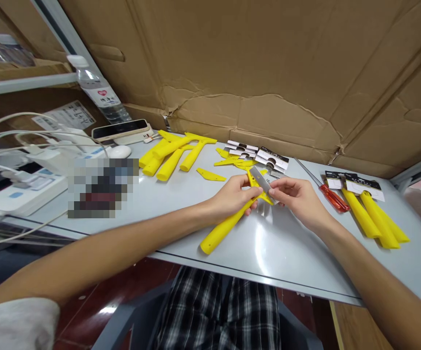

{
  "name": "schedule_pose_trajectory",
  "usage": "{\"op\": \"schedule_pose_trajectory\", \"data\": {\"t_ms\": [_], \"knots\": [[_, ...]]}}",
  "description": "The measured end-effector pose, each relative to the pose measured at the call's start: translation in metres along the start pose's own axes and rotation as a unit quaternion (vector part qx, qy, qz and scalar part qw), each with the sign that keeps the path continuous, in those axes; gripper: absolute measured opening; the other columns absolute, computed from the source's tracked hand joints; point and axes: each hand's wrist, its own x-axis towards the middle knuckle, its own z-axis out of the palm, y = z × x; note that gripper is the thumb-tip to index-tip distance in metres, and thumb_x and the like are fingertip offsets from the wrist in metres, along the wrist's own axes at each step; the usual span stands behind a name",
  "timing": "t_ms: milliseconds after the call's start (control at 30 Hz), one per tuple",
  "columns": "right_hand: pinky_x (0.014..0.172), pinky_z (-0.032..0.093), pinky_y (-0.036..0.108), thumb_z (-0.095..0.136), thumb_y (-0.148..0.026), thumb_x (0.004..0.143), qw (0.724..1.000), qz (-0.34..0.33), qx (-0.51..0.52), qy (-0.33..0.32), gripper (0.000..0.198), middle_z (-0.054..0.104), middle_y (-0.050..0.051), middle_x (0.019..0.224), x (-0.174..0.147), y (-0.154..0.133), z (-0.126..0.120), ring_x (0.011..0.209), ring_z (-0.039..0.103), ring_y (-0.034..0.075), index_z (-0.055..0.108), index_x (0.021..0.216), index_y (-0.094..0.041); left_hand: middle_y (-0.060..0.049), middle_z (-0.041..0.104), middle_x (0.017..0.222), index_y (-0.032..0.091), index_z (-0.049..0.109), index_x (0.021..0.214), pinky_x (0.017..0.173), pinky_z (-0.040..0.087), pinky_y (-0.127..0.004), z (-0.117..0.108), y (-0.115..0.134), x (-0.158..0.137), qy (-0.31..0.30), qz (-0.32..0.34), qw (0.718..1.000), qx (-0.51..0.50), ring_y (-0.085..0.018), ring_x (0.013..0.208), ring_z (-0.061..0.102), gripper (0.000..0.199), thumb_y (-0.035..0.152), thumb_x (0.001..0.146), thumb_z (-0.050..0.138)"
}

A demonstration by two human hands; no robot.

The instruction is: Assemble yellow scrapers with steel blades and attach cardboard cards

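Note:
My left hand (237, 194) is closed around a yellow scraper handle (221, 232), near its T-shaped head, with the shaft slanting down toward me. A thin metal blade (260, 180) lies against that head, and my right hand (293, 197) pinches its right end between thumb and fingers. Just beyond my hands are several flat yellow plates (211, 175) and white-and-black header cards (272, 159). More yellow handles (170, 163) are piled at the back left. Whether the blade is seated in the head, I cannot tell.
A red-handled screwdriver (334, 198) lies right of my hands, beside several carded yellow scrapers (388, 226). Leftward are a power strip (24, 194) with cables, a phone (121, 130) and a water bottle (101, 92). Cardboard (261, 63) walls the back of the table (286, 257).

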Motion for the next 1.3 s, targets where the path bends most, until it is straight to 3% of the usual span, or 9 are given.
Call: {"op": "schedule_pose_trajectory", "data": {"t_ms": [333,500,700,767,900,1000,1100,1300], "knots": [[0.063,0.047,0.024,0.086,-0.061,0.069,1.000,0.002,0.017,-0.020,0.062,0.068,0.009,0.094,0.0003,0.0027,0.0017,0.077,0.059,0.012,0.072,0.104,-0.011,0.003,0.059,0.066,0.014,0.059,0.091,0.046,0.042,-0.021,-0.0016,-0.0035,0.0000,-0.014,0.014,1.000,0.001,-0.007,0.048,0.052,0.005,0.015,0.096,0.057],[0.061,0.047,0.023,0.085,-0.056,0.072,0.998,-0.002,0.051,0.025,0.056,0.064,0.006,0.090,-0.0004,0.0008,0.0007,0.073,0.057,0.010,0.068,0.101,-0.011,0.002,0.060,0.066,0.014,0.061,0.093,0.045,0.041,-0.021,-0.0016,-0.0039,-0.0005,-0.015,0.008,1.000,-0.010,-0.007,0.047,0.051,0.003,0.014,0.094,0.058],[0.073,0.053,0.029,0.086,-0.035,0.067,0.980,0.013,0.193,0.049,0.084,0.059,0.000,0.094,-0.0012,-0.0059,-0.0025,0.076,0.062,0.012,0.054,0.143,-0.024,0.001,0.062,0.067,0.012,0.063,0.099,0.044,0.041,-0.021,-0.0014,-0.0045,0.0013,-0.018,0.009,1.000,-0.020,-0.008,0.047,0.052,0.006,0.014,0.094,0.059],[0.079,0.054,0.031,0.086,-0.032,0.066,0.977,0.013,0.209,0.041,0.077,0.060,0.000,0.093,-0.0010,-0.0070,-0.0034,0.081,0.064,0.013,0.059,0.138,-0.023,0.001,0.062,0.066,0.012,0.062,0.096,0.044,0.042,-0.021,-0.0010,-0.0043,0.0017,-0.015,0.006,1.000,-0.015,-0.008,0.047,0.052,0.005,0.013,0.094,0.058],[0.089,0.053,0.032,0.087,-0.038,0.071,0.974,0.017,0.224,0.026,0.048,0.066,0.005,0.095,0.0019,-0.0030,-0.0033,0.093,0.066,0.015,0.069,0.110,-0.017,0.002,0.060,0.064,0.013,0.061,0.092,0.045,0.043,-0.021,-0.0010,-0.0041,0.0011,-0.013,0.007,1.000,-0.004,-0.008,0.046,0.052,0.004,0.013,0.094,0.058],[0.082,0.049,0.026,0.091,-0.043,0.069,0.973,0.011,0.221,0.064,0.049,0.068,0.006,0.108,0.0047,0.0017,-0.0029,0.095,0.063,0.013,0.070,0.104,-0.016,0.003,0.059,0.063,0.013,0.060,0.091,0.044,0.042,-0.020,-0.0019,-0.0035,0.0003,-0.015,0.008,1.000,-0.002,-0.008,0.046,0.052,0.005,0.014,0.095,0.058],[0.072,0.043,0.024,0.094,-0.043,0.064,0.971,0.020,0.219,0.094,0.052,0.068,0.006,0.105,0.0054,0.0021,-0.0040,0.088,0.062,0.012,0.069,0.101,-0.016,0.002,0.060,0.065,0.013,0.060,0.093,0.044,0.042,-0.019,-0.0028,-0.0021,0.0003,-0.010,0.010,1.000,0.000,-0.007,0.046,0.052,0.004,0.013,0.095,0.057],[0.081,0.048,0.027,0.096,-0.041,0.060,0.961,0.031,0.259,0.095,0.051,0.068,0.004,0.097,0.0010,-0.0032,0.0018,0.102,0.069,0.020,0.061,0.089,-0.017,0.002,0.060,0.065,0.014,0.060,0.090,0.045,0.043,-0.020,-0.0019,-0.0027,0.0013,-0.006,0.012,1.000,0.000,-0.007,0.047,0.053,0.006,0.012,0.094,0.057]]}}
